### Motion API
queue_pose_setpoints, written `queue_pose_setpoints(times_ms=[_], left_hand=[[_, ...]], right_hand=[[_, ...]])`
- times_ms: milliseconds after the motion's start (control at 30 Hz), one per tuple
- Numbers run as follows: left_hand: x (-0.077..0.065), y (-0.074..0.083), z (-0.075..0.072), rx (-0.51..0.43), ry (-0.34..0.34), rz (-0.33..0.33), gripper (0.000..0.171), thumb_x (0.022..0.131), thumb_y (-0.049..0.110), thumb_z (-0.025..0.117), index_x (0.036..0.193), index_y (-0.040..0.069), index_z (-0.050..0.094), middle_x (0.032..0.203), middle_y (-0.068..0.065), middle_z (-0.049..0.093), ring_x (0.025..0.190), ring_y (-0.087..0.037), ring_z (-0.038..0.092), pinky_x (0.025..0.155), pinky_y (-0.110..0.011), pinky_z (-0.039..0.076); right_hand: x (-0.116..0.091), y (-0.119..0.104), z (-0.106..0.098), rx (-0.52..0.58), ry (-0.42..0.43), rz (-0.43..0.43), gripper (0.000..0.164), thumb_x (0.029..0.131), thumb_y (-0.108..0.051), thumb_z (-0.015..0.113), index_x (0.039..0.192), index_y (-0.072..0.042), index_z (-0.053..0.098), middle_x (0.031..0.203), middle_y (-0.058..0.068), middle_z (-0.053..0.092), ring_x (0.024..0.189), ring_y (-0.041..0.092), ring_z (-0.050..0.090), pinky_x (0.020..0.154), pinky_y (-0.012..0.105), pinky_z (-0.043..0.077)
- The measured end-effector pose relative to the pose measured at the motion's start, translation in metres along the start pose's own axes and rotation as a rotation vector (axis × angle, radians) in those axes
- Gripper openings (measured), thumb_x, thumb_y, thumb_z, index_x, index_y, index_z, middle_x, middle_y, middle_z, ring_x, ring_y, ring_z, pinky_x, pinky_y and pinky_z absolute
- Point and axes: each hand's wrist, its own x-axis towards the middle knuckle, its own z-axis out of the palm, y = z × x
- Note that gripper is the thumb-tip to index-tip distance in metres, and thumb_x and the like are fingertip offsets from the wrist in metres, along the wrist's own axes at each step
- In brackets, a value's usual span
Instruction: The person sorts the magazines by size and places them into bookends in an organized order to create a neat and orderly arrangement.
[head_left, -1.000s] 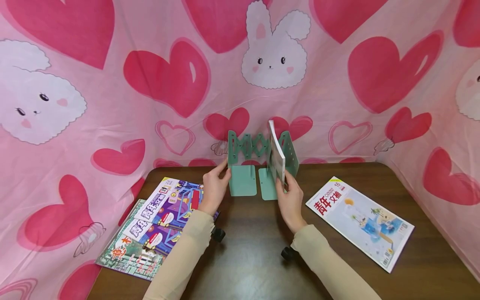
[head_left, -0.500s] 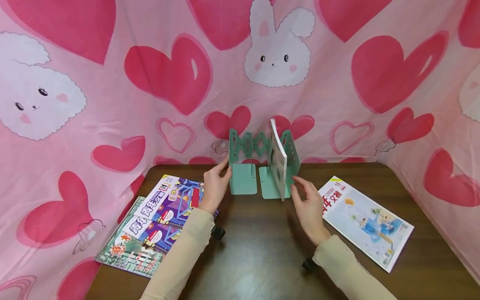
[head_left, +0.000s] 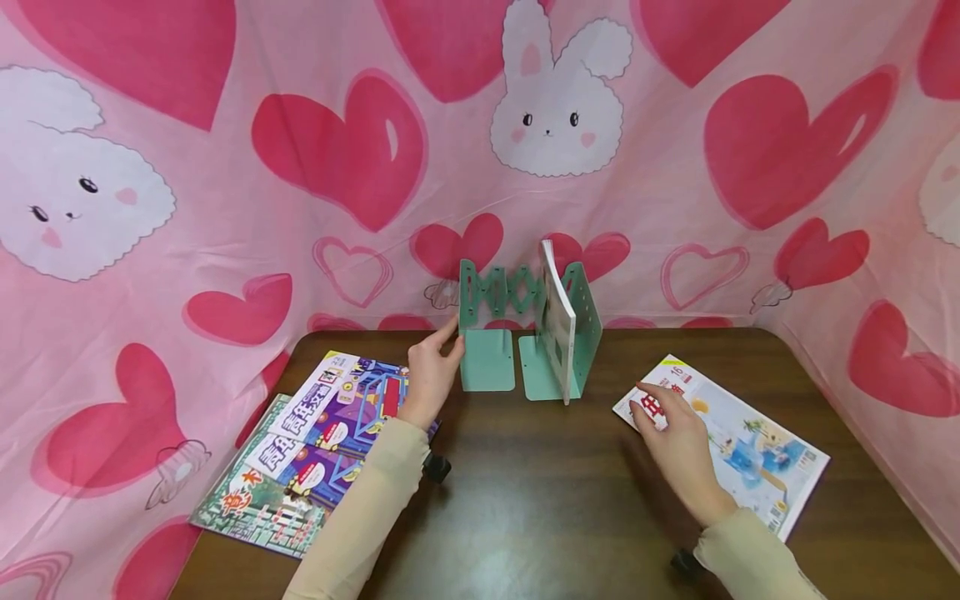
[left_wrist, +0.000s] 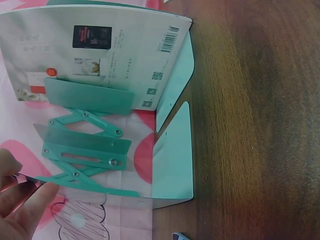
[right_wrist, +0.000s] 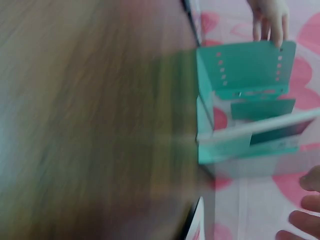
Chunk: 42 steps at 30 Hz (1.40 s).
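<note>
A green expanding bookend [head_left: 487, 367] with a folding lattice stands at the back of the table. My left hand [head_left: 431, 375] pinches the upright edge of its left end plate; the left wrist view has the fingers [left_wrist: 35, 205] on both sides of that edge. One magazine [head_left: 561, 333] stands on edge inside, beside the right end plate, leaning slightly, its printed back cover [left_wrist: 135, 60] facing the lattice. Away to the right, my right hand [head_left: 678, 446] hovers with relaxed fingers over the upper left part of a white-covered magazine [head_left: 765, 467] lying flat, hiding some of its title.
Overlapping purple magazines [head_left: 337, 417] lie at the left on a green-covered magazine [head_left: 255, 508], partly behind my left forearm. A pink cloth [head_left: 375, 183] with hearts and rabbits hangs close behind the brown table [head_left: 525, 500].
My right hand has let go of the upright magazine and moved right, over the flat white-covered magazine. The upright magazine stays standing in the bookend. My left hand keeps its place.
</note>
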Motion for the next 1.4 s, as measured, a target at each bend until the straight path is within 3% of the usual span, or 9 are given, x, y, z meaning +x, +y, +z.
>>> queue_pose_setpoints(times_ms=[133,433,733,967,1133,1233,1300,1400], left_hand=[[0.0,-0.001,0.0,-0.004,-0.006,-0.004,0.044,0.101,0.014,0.07,0.144,0.008,0.062,0.142,-0.011,0.063,0.127,-0.03,0.065,0.1,-0.044,0.056],[0.0,-0.001,0.001,0.0,-0.009,-0.002,0.045,0.101,0.013,0.07,0.145,0.007,0.061,0.142,-0.011,0.063,0.128,-0.03,0.064,0.102,-0.044,0.054],[-0.001,0.0,0.0,-0.016,-0.035,-0.034,0.048,0.102,0.014,0.068,0.148,0.013,0.058,0.145,-0.008,0.061,0.132,-0.029,0.061,0.098,-0.041,0.056],[-0.001,0.0,0.0,-0.013,-0.025,-0.031,0.047,0.102,0.015,0.069,0.147,0.013,0.059,0.144,-0.01,0.062,0.131,-0.028,0.062,0.1,-0.041,0.056],[0.0,-0.002,0.0,-0.009,-0.009,-0.007,0.046,0.101,0.013,0.07,0.146,0.011,0.061,0.142,-0.013,0.063,0.127,-0.029,0.064,0.094,-0.043,0.059],[0.0,-0.002,0.001,0.0,-0.003,0.003,0.045,0.101,0.013,0.07,0.145,0.01,0.062,0.141,-0.014,0.063,0.119,-0.03,0.069,0.08,-0.036,0.062],[0.0,-0.001,0.001,0.004,-0.002,0.0,0.045,0.101,0.013,0.07,0.145,0.01,0.062,0.141,-0.014,0.064,0.11,-0.031,0.072,0.066,-0.033,0.058],[0.0,-0.001,0.001,0.007,-0.004,-0.009,0.045,0.101,0.012,0.07,0.145,0.012,0.062,0.141,-0.014,0.064,0.112,-0.031,0.072,0.07,-0.034,0.06]], right_hand=[[-0.006,0.014,-0.013,-0.067,-0.043,-0.021,0.034,0.088,-0.004,0.078,0.12,0.003,0.069,0.115,0.029,0.07,0.11,0.049,0.065,0.094,0.065,0.049],[-0.015,0.042,-0.037,-0.17,-0.189,0.008,0.036,0.086,-0.01,0.081,0.113,0.01,0.069,0.113,0.035,0.068,0.108,0.055,0.063,0.09,0.067,0.049],[-0.022,0.061,-0.044,-0.281,-0.328,-0.022,0.05,0.079,-0.017,0.088,0.111,0.015,0.066,0.112,0.038,0.066,0.105,0.057,0.062,0.092,0.068,0.048],[-0.025,0.067,-0.044,-0.352,-0.458,0.046,0.064,0.082,-0.026,0.088,0.12,0.017,0.061,0.121,0.043,0.06,0.114,0.06,0.057,0.098,0.071,0.045],[-0.026,0.07,-0.044,-0.369,-0.477,0.053,0.061,0.083,-0.025,0.087,0.121,0.015,0.062,0.121,0.043,0.06,0.112,0.062,0.057,0.094,0.073,0.045],[-0.026,0.071,-0.045,-0.362,-0.481,0.06,0.058,0.084,-0.022,0.086,0.122,0.014,0.063,0.12,0.042,0.061,0.109,0.063,0.058,0.091,0.073,0.047],[-0.024,0.07,-0.046,-0.362,-0.49,0.054,0.055,0.085,-0.02,0.085,0.122,0.015,0.064,0.119,0.042,0.062,0.108,0.063,0.059,0.091,0.072,0.048],[-0.021,0.068,-0.047,-0.375,-0.512,0.02,0.049,0.084,-0.018,0.085,0.118,0.013,0.067,0.115,0.042,0.063,0.107,0.061,0.062,0.09,0.07,0.05]])
